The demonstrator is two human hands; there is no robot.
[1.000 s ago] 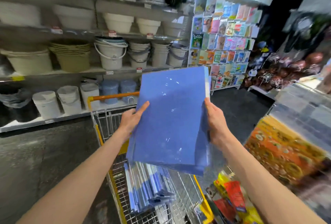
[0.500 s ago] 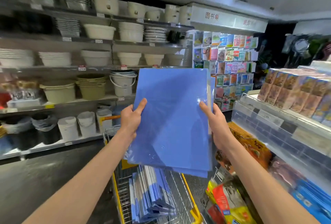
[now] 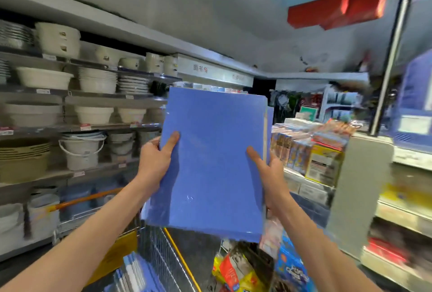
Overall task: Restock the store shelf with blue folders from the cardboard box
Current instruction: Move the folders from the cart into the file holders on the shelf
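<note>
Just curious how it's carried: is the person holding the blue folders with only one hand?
No, the left hand and the right hand each grip the blue folders.

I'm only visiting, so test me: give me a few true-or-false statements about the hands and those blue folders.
1. Only the left hand holds the blue folders: false; the right hand grips them too.
2. The blue folders lie on a shelf: false; they are held up in the air.
3. More folders sit in the wire cart below: true.
4. Pale bowls line the shelves on the left: true.
</note>
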